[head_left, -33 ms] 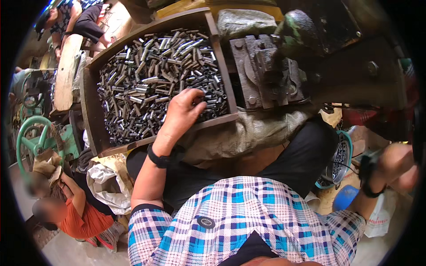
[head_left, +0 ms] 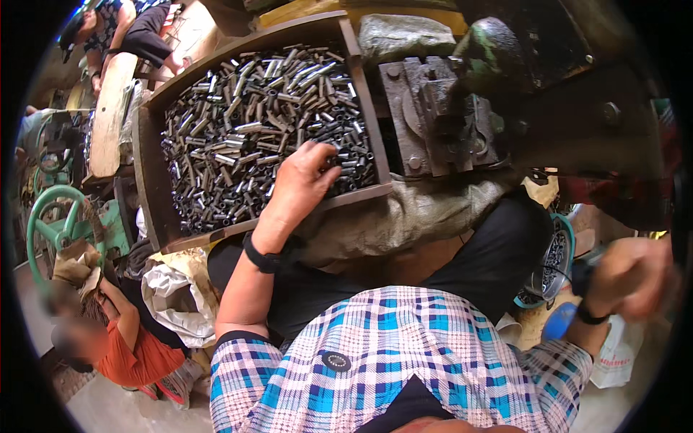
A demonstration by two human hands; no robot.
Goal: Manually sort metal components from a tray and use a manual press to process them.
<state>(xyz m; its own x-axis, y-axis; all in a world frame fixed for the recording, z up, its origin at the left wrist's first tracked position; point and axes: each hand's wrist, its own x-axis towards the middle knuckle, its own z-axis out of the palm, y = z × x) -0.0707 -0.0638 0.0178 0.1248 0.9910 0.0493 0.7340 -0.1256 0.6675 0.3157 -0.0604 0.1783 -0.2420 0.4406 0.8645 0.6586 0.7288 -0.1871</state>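
My left hand [head_left: 303, 177] rests over the near right part of a wooden tray [head_left: 148, 187]. Its thumb and fingers are curled together among short metal tubes [head_left: 245, 130], and whatever lies between the fingertips is too small to make out. The tubes are dark and silvery and fill the tray in a loose heap. Far to the right, my right hand [head_left: 629, 278] is raised beside the machine's dark body, smeared by motion, so its fingers do not show clearly. A greasy metal fixture [head_left: 437, 119] with bolted plates sits just right of the tray.
A teal-rimmed basin [head_left: 556, 263] of small metal parts stands by my right knee. A blue round object [head_left: 561, 321] and a white bag [head_left: 615, 353] are below my right arm. At left are a green handwheel [head_left: 65, 224], a white sack [head_left: 177, 303] and a person in orange [head_left: 137, 353].
My right hand has shifted slightly left and its wrist a little lower. My left hand stays at nearly the same spot over the tubes.
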